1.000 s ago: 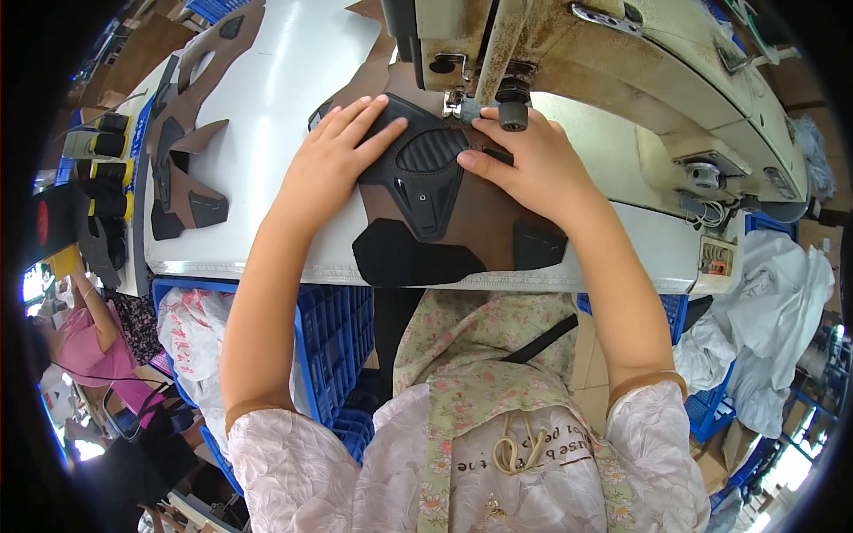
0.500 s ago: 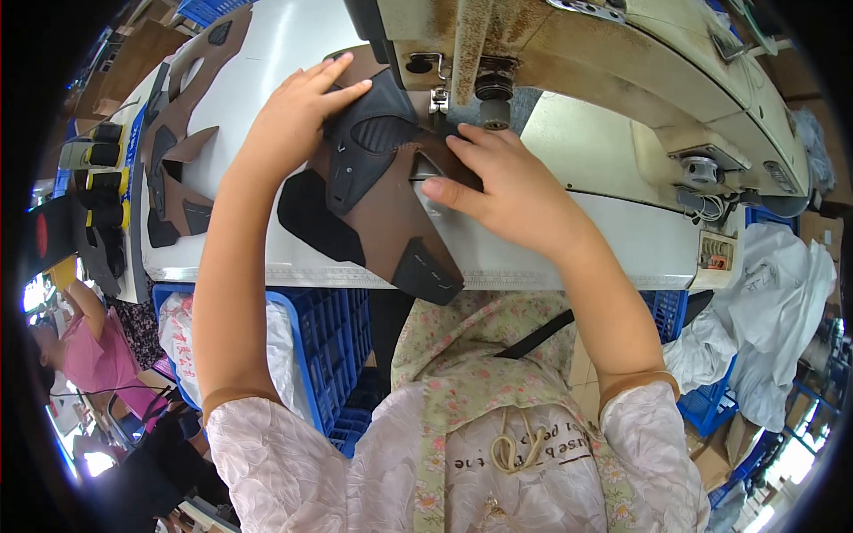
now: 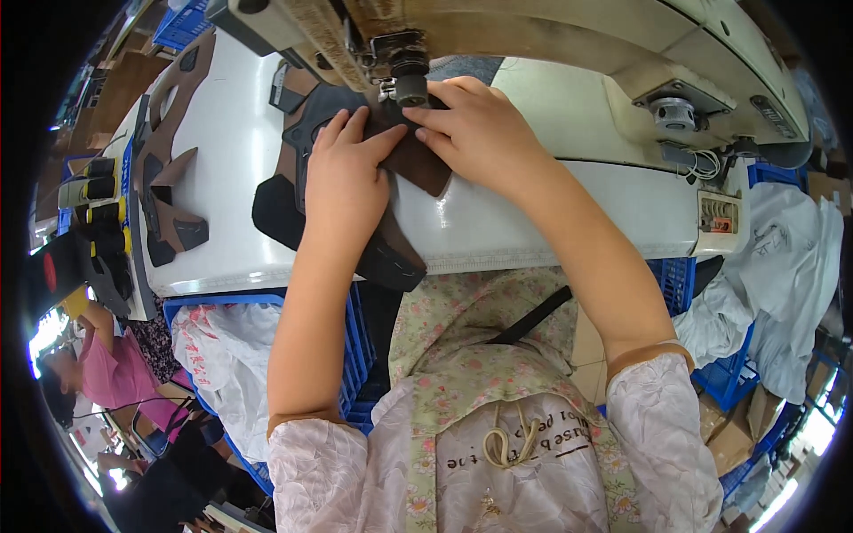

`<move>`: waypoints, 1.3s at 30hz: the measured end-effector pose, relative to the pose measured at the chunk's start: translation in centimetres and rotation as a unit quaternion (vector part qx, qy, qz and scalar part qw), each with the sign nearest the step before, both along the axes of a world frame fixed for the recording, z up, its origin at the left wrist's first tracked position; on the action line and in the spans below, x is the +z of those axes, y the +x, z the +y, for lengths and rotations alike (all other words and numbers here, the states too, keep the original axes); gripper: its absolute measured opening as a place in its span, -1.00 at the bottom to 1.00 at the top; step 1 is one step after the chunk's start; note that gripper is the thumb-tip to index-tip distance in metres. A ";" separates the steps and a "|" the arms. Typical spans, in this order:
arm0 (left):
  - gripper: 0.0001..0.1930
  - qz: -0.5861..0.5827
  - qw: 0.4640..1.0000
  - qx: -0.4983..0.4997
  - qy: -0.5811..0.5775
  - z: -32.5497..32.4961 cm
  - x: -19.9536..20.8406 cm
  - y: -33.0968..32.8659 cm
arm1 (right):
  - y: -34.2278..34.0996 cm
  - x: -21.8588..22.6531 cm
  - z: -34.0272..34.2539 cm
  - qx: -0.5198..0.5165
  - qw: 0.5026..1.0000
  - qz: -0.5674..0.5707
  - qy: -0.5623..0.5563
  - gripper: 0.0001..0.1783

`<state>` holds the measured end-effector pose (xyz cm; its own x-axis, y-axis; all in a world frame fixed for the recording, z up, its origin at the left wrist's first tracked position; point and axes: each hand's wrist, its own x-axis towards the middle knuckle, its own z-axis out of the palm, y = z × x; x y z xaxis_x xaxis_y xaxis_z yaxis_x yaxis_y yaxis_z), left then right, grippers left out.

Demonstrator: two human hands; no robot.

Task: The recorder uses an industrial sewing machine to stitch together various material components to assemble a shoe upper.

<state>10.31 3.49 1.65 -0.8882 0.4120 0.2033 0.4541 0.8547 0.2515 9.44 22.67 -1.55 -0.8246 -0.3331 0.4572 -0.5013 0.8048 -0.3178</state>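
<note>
A brown and black shoe upper lies flat under the sewing machine's presser foot. Across its dark panels rests my left hand, fingers spread and pressing down, the thumb pointing toward the needle area. My right hand reaches in from the other side. Its thumb and forefinger lie on the upper just beside the round dark roller-like part, with the other fingers stretched past it. One dark tip of the upper hangs over the table's front edge. The needle itself is too hidden to make out.
The sewing machine arches over the white table. More joined upper pieces lie at left, near thread spools. Below stand a blue crate with a white bag and, at right, white bags. Another person sits far left.
My left hand has slid right and nearer, beside the presser foot. The upper has turned and shifted, its brown flap now by my right fingers. The whole view has shifted a little.
</note>
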 end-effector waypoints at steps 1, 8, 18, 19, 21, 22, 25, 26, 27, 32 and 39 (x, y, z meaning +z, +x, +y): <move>-0.45 0.005 1.000 -0.002 -0.015 0.1 0.0 0.0 | 0.0 -0.2 0.2 0.001 1.000 0.013 -0.003 -0.72; -0.49 -0.018 0.999 -0.012 0.028 -0.5 0.5 -1.1 | -0.4 -1.1 0.5 0.005 0.999 0.041 -0.011 -0.73; -0.52 -0.039 0.997 -0.019 0.063 -1.1 0.0 -1.2 | -0.6 -1.7 0.9 0.014 0.999 0.030 -0.026 -0.75; -0.52 -0.035 0.997 -0.023 0.059 -1.1 0.0 -1.2 | -0.6 -1.7 0.9 0.017 0.999 0.032 -0.027 -0.75; -0.52 -0.034 0.997 -0.025 0.060 -1.1 0.0 -1.2 | -0.6 -1.7 1.0 0.019 0.999 0.033 -0.028 -0.75; -0.52 -0.032 0.997 -0.026 0.061 -1.1 -0.1 -1.3 | -0.6 -1.7 1.0 0.018 0.999 0.038 -0.028 -0.75; -0.52 -0.027 0.997 -0.033 0.062 -1.3 -0.2 -1.3 | -0.4 -1.5 0.9 0.017 0.999 0.039 -0.026 -0.75; -0.52 -0.028 0.997 -0.032 0.062 -1.3 -0.2 -1.3 | -0.4 -1.4 0.9 0.015 0.999 0.037 -0.025 -0.75; -0.52 -0.026 0.997 -0.033 0.067 -1.2 -0.2 -1.4 | -0.4 -1.4 1.0 0.015 0.999 0.036 -0.024 -0.75; -0.52 -0.024 0.996 -0.035 0.073 -1.1 -0.2 -1.6 | -0.5 -1.3 1.1 0.012 0.999 0.034 -0.022 -0.74; -0.52 -0.034 0.995 -0.039 0.083 -1.1 -0.2 -1.7 | -0.5 -1.4 1.1 0.006 0.999 0.031 -0.021 -0.75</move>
<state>8.60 2.40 1.42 -0.8689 0.4459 0.2150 0.4946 0.7621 0.4178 8.97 23.78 -2.99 -0.7901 -0.3225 0.5212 -0.5311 0.7848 -0.3195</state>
